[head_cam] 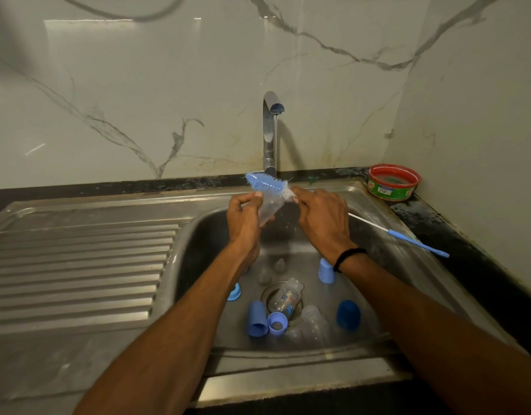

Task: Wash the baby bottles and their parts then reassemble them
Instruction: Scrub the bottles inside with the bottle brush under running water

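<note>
The left hand [245, 218] curls its fingers round a clear bottle [270, 208]; the right hand [321, 218] pinches a blue brush [265, 181], bristles at ten o'clock from its fingertips.

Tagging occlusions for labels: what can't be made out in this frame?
Head view:
- Clear plastic bottle: base hidden inside left hand.
- Blue-and-white bristle brush: right hand covers its stem; unclear whether the thin white-and-blue rod is its handle.
- Blue plastic ring: partly behind left forearm.
- Printed clear bottle over the drain: print too small.
- Red round tub: label unreadable.
</note>
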`<action>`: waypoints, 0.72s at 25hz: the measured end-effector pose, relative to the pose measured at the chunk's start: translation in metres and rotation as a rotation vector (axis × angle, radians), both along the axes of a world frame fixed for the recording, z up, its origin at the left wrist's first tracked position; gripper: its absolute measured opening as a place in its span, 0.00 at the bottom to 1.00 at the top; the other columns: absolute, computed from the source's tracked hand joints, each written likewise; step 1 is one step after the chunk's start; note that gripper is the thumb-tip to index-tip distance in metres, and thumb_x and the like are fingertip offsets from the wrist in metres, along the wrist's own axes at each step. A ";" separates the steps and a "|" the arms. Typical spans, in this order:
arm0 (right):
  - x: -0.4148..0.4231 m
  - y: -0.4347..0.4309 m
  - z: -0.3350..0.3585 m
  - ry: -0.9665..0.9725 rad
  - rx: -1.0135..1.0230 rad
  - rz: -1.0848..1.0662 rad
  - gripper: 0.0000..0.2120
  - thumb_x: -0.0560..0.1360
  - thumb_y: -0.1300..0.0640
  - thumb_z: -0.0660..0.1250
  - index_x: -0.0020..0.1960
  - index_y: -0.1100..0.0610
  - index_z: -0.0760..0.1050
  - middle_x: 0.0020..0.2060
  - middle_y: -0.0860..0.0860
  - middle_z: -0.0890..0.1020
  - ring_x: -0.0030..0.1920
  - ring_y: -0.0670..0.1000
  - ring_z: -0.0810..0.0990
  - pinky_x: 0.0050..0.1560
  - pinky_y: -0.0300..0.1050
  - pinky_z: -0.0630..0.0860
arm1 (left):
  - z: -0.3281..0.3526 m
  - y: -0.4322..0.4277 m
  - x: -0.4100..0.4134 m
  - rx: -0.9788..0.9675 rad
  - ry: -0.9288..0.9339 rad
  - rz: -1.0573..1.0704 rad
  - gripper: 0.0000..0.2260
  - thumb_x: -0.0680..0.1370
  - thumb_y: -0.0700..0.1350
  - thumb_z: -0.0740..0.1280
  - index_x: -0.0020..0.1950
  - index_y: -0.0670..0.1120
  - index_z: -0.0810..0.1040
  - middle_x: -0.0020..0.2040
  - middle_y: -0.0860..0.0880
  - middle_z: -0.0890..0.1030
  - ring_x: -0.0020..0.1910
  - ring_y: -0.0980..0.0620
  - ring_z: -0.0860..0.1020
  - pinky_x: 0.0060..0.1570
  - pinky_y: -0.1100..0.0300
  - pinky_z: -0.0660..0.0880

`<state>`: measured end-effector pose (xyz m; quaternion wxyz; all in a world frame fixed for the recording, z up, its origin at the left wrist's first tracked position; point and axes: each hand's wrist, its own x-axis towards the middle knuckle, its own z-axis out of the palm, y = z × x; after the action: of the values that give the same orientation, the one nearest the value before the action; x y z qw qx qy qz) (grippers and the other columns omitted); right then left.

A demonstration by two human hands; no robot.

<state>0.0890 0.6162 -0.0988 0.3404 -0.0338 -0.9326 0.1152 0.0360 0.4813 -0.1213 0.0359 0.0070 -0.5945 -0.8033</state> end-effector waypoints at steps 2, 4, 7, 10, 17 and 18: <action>-0.002 0.001 -0.001 -0.007 -0.020 0.000 0.15 0.80 0.58 0.64 0.66 0.53 0.77 0.41 0.57 0.80 0.43 0.57 0.78 0.49 0.51 0.74 | 0.000 0.000 -0.005 0.003 -0.079 -0.018 0.16 0.76 0.46 0.74 0.61 0.42 0.77 0.57 0.44 0.81 0.56 0.44 0.81 0.54 0.50 0.82; -0.003 0.002 -0.002 -0.040 -0.026 0.002 0.16 0.80 0.57 0.64 0.66 0.53 0.76 0.44 0.57 0.81 0.45 0.57 0.78 0.52 0.53 0.75 | -0.001 -0.001 -0.006 -0.002 -0.170 -0.055 0.22 0.72 0.47 0.78 0.62 0.43 0.78 0.57 0.44 0.82 0.56 0.45 0.81 0.56 0.51 0.81; -0.004 0.003 -0.002 -0.022 -0.036 0.003 0.15 0.79 0.56 0.65 0.66 0.52 0.76 0.44 0.56 0.82 0.45 0.56 0.79 0.51 0.53 0.76 | 0.003 0.002 0.001 -0.079 -0.135 -0.122 0.17 0.72 0.45 0.78 0.58 0.46 0.79 0.55 0.46 0.82 0.54 0.49 0.80 0.51 0.59 0.79; -0.004 0.004 0.001 0.022 -0.070 0.020 0.14 0.79 0.58 0.64 0.64 0.53 0.78 0.43 0.56 0.82 0.43 0.56 0.79 0.50 0.52 0.76 | 0.012 0.001 0.006 -0.067 -0.084 -0.075 0.19 0.73 0.42 0.76 0.62 0.46 0.78 0.57 0.47 0.81 0.54 0.49 0.81 0.49 0.57 0.81; -0.002 0.000 0.002 0.014 -0.058 0.031 0.15 0.80 0.59 0.63 0.64 0.53 0.78 0.41 0.56 0.81 0.41 0.57 0.78 0.47 0.50 0.74 | 0.015 -0.005 0.011 0.012 -0.009 -0.073 0.19 0.73 0.34 0.75 0.61 0.44 0.76 0.60 0.45 0.78 0.57 0.45 0.81 0.48 0.52 0.84; -0.002 0.000 0.002 0.013 -0.070 0.027 0.15 0.80 0.59 0.62 0.64 0.52 0.78 0.42 0.56 0.81 0.42 0.57 0.78 0.48 0.51 0.75 | 0.016 -0.004 0.012 0.009 0.013 -0.092 0.18 0.73 0.34 0.75 0.60 0.44 0.76 0.60 0.45 0.78 0.57 0.45 0.81 0.49 0.51 0.84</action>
<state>0.0868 0.6159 -0.0971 0.3436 -0.0325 -0.9261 0.1525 0.0476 0.4771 -0.1055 0.0027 -0.0251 -0.5905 -0.8066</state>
